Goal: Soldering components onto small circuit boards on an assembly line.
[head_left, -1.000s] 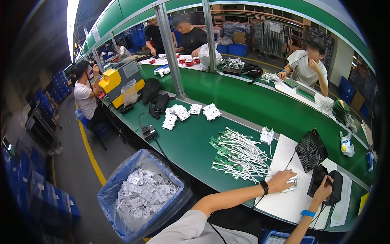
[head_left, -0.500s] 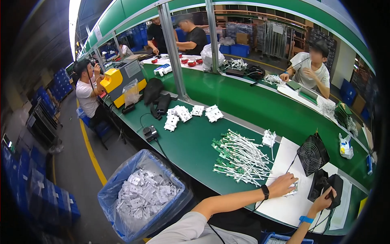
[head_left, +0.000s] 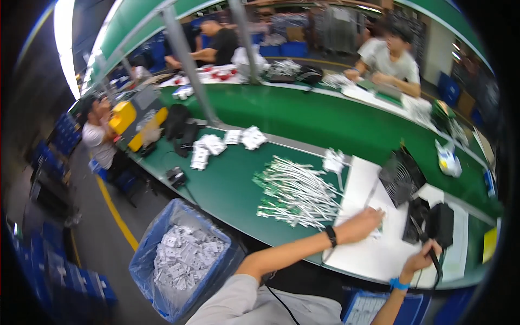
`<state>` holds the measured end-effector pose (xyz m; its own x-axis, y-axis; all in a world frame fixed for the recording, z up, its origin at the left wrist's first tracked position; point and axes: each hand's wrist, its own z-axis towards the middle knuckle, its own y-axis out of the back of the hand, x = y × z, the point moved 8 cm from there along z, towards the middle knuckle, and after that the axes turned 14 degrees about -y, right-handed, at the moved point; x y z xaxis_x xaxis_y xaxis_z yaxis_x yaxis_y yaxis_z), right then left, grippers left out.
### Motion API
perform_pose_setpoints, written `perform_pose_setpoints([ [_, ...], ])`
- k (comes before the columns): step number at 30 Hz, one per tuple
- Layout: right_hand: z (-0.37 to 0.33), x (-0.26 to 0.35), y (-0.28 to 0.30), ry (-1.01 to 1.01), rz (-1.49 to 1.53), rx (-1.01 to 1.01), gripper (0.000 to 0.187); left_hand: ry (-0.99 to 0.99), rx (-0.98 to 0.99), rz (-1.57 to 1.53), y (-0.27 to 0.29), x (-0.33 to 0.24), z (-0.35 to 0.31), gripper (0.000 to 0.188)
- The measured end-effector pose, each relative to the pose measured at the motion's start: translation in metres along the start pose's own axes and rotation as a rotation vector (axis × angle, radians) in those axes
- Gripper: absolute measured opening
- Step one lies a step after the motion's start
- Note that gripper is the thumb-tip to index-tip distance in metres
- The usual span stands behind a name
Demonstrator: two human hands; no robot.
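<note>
My left hand (head_left: 364,225), a black band at its wrist, rests on a white sheet (head_left: 346,251) with its fingers closed at a small white plastic part (head_left: 377,232). The fingers partly cover that part. To the right, my right hand (head_left: 421,257), blue band at its wrist, grips a slim black-handled tool (head_left: 426,238); blur hides its exact kind. A dark cord hangs beside that hand. Just beyond stands a black box-shaped device (head_left: 439,223). Left of my left hand lies a pile of white cables with green boards (head_left: 300,192).
A black fan (head_left: 400,176) stands beyond my hands. White plastic housings (head_left: 208,146) lie further left on the green bench. A blue bin (head_left: 139,271) lined with plastic holds many white parts near the front edge. Co-workers sit across the green conveyor (head_left: 303,116) and at far left.
The whole view has shifted and blurred. My right hand has drawn the black tool nearer me, away from the black device. My left hand stays at the white part. The co-worker opposite has lowered a hand.
</note>
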<state>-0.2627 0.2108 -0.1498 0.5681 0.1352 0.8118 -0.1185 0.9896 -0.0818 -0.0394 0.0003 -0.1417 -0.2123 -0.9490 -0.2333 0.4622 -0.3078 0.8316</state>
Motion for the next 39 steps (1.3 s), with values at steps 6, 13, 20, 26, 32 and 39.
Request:
perform_pose_setpoints([
  [6, -0.029, 0.038, -0.059, 0.112, 0.011, 0.196, 0.005, 0.142, -0.124, -0.017, 0.027, -0.012, -0.022, 0.075],
  [13, -0.037, 0.046, -0.055, -0.115, 0.120, 0.288, 0.005, 0.128, -0.078, -0.008, 0.028, -0.016, -0.019, 0.062],
  [20, -0.041, 0.044, -0.083, -0.400, 0.130, 0.546, 0.005, 0.070, -0.004, 0.028, 0.024, -0.018, -0.013, 0.044],
  [26, -0.037, 0.046, -0.080, -0.375, 0.142, 0.481, 0.007, 0.061, 0.012, 0.047, 0.023, -0.015, -0.010, 0.038],
  [32, -0.043, 0.045, -0.086, -0.389, 0.140, 0.560, 0.010, 0.054, 0.020, 0.032, 0.022, -0.013, -0.009, 0.036],
  [39, -0.044, 0.046, -0.088, -0.412, 0.134, 0.572, 0.011, 0.056, 0.034, -0.007, 0.025, -0.012, -0.009, 0.039],
])
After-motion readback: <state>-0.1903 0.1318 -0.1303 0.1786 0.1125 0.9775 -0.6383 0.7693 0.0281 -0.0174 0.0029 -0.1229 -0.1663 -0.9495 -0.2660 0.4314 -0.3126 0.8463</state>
